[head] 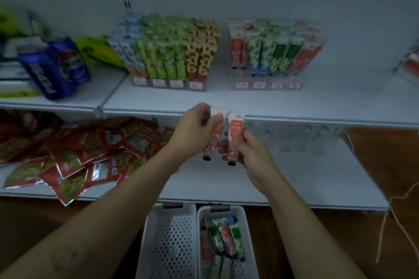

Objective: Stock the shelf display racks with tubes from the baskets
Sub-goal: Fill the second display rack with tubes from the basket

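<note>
The left hand [192, 129] grips one red tube [215, 133], and the right hand [251, 149] grips another tube [234, 136] just beside it.

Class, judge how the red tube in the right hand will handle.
Probably light: the right hand merely pinches the tube. Likely squashy, given its flat crimped top. Stood on its small black cap, it may tip.

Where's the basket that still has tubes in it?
Head view, bottom centre: the basket with tubes sits on the floor below the lower shelf, immediately right of the other white basket.
</note>
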The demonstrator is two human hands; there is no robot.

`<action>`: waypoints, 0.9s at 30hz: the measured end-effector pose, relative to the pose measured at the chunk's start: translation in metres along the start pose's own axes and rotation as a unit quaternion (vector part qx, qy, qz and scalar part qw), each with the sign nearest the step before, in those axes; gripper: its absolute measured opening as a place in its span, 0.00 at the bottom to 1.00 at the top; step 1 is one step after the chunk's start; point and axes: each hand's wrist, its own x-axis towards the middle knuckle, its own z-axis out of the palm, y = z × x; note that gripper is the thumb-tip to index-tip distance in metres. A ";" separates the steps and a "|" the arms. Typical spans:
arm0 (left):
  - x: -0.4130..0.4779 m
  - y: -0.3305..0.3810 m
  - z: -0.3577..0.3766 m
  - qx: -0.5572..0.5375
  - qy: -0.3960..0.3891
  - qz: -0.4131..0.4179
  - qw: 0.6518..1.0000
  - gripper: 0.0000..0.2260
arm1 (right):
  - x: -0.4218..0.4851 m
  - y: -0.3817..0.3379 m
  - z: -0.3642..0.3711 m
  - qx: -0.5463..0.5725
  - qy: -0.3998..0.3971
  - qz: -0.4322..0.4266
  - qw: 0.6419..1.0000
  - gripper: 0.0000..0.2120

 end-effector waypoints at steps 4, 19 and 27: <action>0.036 0.039 -0.023 0.036 0.014 0.053 0.998 0.14 | 0.013 -0.052 -0.003 -0.066 0.008 -0.052 0.996 0.08; 0.137 0.114 -0.028 0.077 0.066 0.184 0.978 0.06 | 0.107 -0.190 -0.065 -0.394 0.097 -0.265 0.875 0.06; 0.158 0.101 -0.021 0.216 0.044 0.194 0.956 0.06 | 0.146 -0.186 -0.073 -0.522 0.052 -0.290 0.800 0.09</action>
